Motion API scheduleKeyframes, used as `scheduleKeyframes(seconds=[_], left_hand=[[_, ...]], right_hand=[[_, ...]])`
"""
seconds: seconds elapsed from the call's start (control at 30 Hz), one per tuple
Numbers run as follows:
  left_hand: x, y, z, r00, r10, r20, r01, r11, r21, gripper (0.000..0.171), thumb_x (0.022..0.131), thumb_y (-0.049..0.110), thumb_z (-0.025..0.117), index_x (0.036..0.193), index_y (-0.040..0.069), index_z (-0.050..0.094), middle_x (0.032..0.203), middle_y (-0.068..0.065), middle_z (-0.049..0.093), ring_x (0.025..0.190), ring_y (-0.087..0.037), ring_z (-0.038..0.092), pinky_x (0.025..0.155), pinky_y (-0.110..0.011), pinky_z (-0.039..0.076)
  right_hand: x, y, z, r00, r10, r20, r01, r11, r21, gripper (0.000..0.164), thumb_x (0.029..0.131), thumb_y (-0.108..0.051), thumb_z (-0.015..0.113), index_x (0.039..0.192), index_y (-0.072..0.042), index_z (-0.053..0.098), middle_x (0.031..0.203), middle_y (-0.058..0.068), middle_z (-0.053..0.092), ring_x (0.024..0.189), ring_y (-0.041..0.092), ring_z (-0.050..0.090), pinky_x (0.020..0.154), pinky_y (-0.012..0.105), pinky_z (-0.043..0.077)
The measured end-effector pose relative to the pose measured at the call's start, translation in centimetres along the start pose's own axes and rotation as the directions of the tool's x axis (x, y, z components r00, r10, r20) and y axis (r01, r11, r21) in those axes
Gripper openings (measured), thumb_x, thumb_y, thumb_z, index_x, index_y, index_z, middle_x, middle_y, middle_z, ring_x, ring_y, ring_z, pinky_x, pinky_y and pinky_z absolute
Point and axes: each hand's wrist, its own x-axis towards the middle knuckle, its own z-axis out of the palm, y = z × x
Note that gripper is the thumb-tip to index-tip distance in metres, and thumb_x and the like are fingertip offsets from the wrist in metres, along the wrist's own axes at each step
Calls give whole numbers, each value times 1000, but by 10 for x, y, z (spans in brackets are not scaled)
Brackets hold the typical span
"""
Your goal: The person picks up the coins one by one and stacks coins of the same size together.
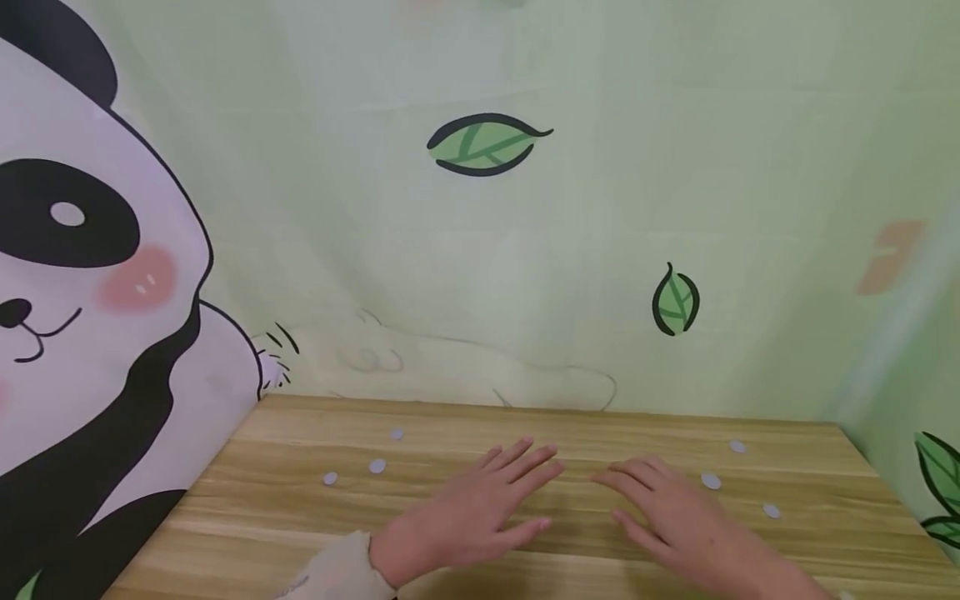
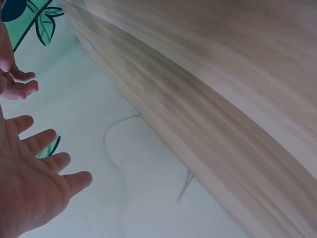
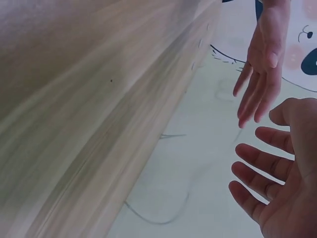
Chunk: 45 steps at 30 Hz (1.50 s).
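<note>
Both hands are held above a wooden table (image 1: 585,550) with nothing in them. The left hand (image 1: 480,508), in a light sleeve, has its fingers spread and its back turned up; the left wrist view shows its bare palm. To its right is the right hand (image 1: 671,517), palm down, its fingers extended with a slight bend. A gap separates the two hands in the head view. In the right wrist view the right hand (image 3: 292,168) has parted fingers, and the left hand (image 3: 265,64) appears beyond it. Both stand apart from the tabletop there.
Several small pale round dots lie on the table, among them one at left (image 1: 377,466) and one at right (image 1: 710,481). A pale green backdrop (image 1: 360,208) rises behind the table, printed with a panda (image 1: 90,358) and leaves (image 1: 487,146).
</note>
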Motion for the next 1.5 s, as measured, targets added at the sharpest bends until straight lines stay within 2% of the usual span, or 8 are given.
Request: scheduleKeyframes(seconds=[0.2, 0.3, 0.5, 0.67, 0.8, 0.93, 1.17, 1.5], left_hand=[[8, 4, 2, 1000, 14, -16, -14, 1000, -19, 60, 109, 51, 31, 160, 20, 29, 164, -3, 33, 152, -30, 27, 116, -55, 32], [13, 6, 2, 1000, 24, -18, -24, 1000, 2, 59, 110, 52, 28, 160, 21, 30, 161, -3, 38, 149, -29, 32, 115, -54, 33], [21, 10, 1, 1000, 23, -14, -23, 998, 59, 62, 109, 56, 20, 159, 21, 32, 157, 0, 43, 145, -25, 38, 116, -52, 33], [30, 14, 2, 997, 52, -54, -48, 996, 71, 57, 110, 49, 27, 156, 17, 39, 150, -1, 51, 140, -20, 46, 115, -41, 37], [35, 16, 2, 992, 71, -104, -67, 997, 39, 49, 109, 39, 39, 151, 15, 46, 144, -1, 56, 133, -17, 52, 110, -35, 42], [40, 18, 3, 992, 56, -117, -58, 998, -11, 46, 108, 37, 42, 149, 16, 49, 143, 0, 58, 132, -15, 53, 108, -31, 44], [48, 20, 6, 998, 16, -63, -28, 980, -196, 46, 110, 38, 40, 149, 15, 49, 144, -2, 56, 133, -13, 52, 107, -30, 45], [51, 22, 8, 999, -28, -40, 15, 957, -291, 48, 110, 38, 40, 148, 11, 50, 145, -1, 57, 133, -11, 52, 108, -29, 43]], right_hand=[[0, 3, -2, 999, 36, 7, -36, 999, 4, 33, 101, -26, 64, 132, -15, 64, 125, -4, 64, 116, 17, 60, 94, 43, 53], [0, 4, -2, 998, 57, 7, -57, 998, 5, 33, 100, -25, 65, 132, -15, 64, 125, -3, 65, 116, 18, 60, 94, 44, 53], [-5, 10, -5, 995, 59, -85, -60, 998, -5, 32, 95, -18, 72, 126, -17, 67, 122, -3, 65, 112, 18, 62, 91, 43, 54], [-12, 16, -10, 988, 94, -119, -96, 995, -8, 33, 93, -16, 74, 125, -15, 67, 123, 0, 66, 112, 20, 63, 90, 43, 55], [-15, 20, -14, 986, 128, -108, -129, 992, -2, 33, 93, -16, 74, 125, -13, 68, 124, 2, 66, 113, 22, 63, 90, 45, 54], [-19, 24, -15, 984, 124, -129, -126, 992, -7, 34, 91, -15, 76, 124, -13, 68, 123, 2, 67, 112, 23, 64, 89, 45, 55], [-30, 30, -18, 981, 141, -130, -144, 990, -15, 35, 92, -17, 75, 125, -14, 68, 123, 0, 67, 112, 22, 64, 87, 46, 56], [-40, 34, -20, 975, 183, -127, -183, 983, 15, 39, 94, -20, 74, 132, -15, 66, 129, 4, 67, 117, 26, 63, 89, 51, 54]])
